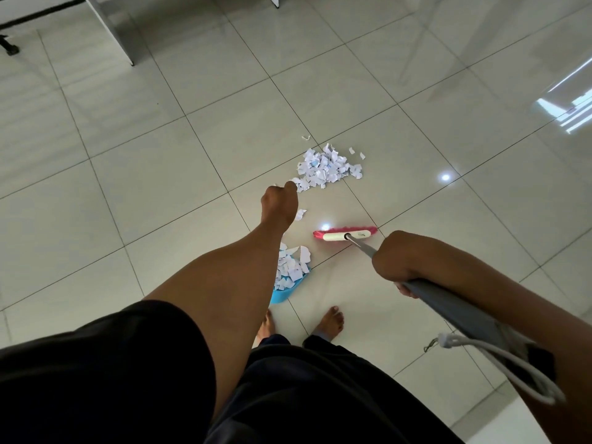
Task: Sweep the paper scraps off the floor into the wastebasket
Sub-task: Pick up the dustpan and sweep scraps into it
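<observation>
A heap of white paper scraps (pixel 326 169) lies on the tiled floor ahead of me. A blue dustpan (pixel 290 288) holding more scraps sits on the floor under my left forearm. My left hand (pixel 279 203) is stretched out above it with its fingers curled; the dustpan's handle is hidden behind my arm. My right hand (pixel 397 267) grips the grey handle of a broom. The broom's pink-bristled head (pixel 346 234) rests on the floor between the heap and the dustpan. Loose scraps (pixel 300 214) lie near my left hand. No wastebasket is in view.
White furniture legs (pixel 110 30) and a black chair caster (pixel 10 49) stand at the far left. My bare feet (pixel 330 322) are just behind the dustpan. A white cord loop (pixel 480 363) hangs from the broom handle's end. Glossy tiles stretch to the right.
</observation>
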The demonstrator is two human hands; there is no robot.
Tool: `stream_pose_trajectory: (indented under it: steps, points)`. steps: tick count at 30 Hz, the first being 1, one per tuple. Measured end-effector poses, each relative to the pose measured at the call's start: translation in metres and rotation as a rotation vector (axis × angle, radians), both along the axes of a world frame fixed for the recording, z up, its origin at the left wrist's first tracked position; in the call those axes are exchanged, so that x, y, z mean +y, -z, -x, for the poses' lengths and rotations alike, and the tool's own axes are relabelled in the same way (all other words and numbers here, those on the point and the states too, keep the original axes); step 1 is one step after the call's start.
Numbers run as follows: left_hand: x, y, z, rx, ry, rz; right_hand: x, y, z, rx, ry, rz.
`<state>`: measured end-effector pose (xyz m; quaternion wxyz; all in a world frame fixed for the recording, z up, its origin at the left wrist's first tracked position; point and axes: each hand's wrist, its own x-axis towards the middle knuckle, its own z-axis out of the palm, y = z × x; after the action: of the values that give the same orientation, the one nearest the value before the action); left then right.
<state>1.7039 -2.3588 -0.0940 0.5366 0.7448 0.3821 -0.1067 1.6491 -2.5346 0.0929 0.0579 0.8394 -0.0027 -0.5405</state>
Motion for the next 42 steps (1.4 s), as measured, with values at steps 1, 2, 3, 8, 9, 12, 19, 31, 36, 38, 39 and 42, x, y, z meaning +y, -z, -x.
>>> stream_pose_trajectory:
  steps: [1, 2, 3, 8, 9, 12, 19, 31, 36, 38, 39, 42]
  points:
    - [-0.002, 0.0, 0.0, -0.001, 0.001, 0.001, 0.0, 0.0, 0.003, 0.011, -0.03, 0.008]
    - [-0.004, 0.001, 0.0, 0.0, -0.005, 0.003, 0.001, 0.0, 0.007, 0.02, -0.041, 0.003]
    - [-0.006, 0.003, -0.001, 0.001, -0.011, 0.005, -0.001, 0.001, 0.011, 0.025, -0.039, -0.006]
    - [-0.011, 0.005, -0.003, -0.001, -0.017, -0.004, -0.007, 0.005, 0.033, -0.027, 0.079, -0.174]
    - [-0.011, 0.004, -0.004, -0.002, -0.023, -0.007, -0.006, 0.003, 0.034, -0.026, 0.082, -0.183]
    - [-0.01, 0.003, -0.004, -0.007, -0.036, -0.019, -0.004, -0.01, 0.031, 0.069, 0.056, -0.112]
    - [0.005, 0.001, 0.019, -0.033, -0.121, -0.007, -0.009, -0.04, 0.02, 0.061, -0.097, -0.072]
    - [0.022, -0.003, 0.083, 0.199, 0.025, -0.031, -0.001, -0.018, 0.004, -0.009, -0.145, -0.013]
    - [0.027, -0.029, 0.091, 0.609, 0.077, 0.467, 0.01, -0.007, 0.006, -0.044, 0.01, -0.049]
    - [0.035, -0.029, 0.092, 0.681, 0.066, 0.609, 0.019, -0.003, 0.013, -0.046, 0.05, -0.056]
    - [0.039, -0.027, 0.094, 0.7, 0.067, 0.63, 0.024, -0.001, 0.016, -0.038, 0.061, -0.054]
    - [0.053, -0.013, 0.104, 0.721, 0.093, 0.572, 0.044, 0.01, 0.032, -0.036, 0.166, -0.047]
